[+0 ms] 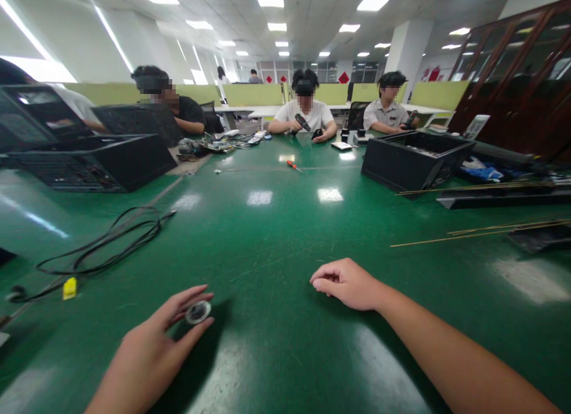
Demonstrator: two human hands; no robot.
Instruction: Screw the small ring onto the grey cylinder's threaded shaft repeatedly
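Observation:
Between the thumb and fingers of my left hand [154, 336] is a small round disc [198, 312] with a pale rim and a dark middle; its exact kind is not clear. The hand hangs a little above the green tabletop [267, 241], casting a shadow to its right. My right hand [345, 283] is at the table to the right, fingers loosely curled in toward the thumb, and nothing shows in it.
A looped black cable [129, 241] and a yellow tag [69, 288] lie at left. Black computer cases [98, 164] [410, 158] stand on both sides. An orange screwdriver [292, 165] lies ahead. Thin rods [450, 238] lie at right. Several people sit across the table.

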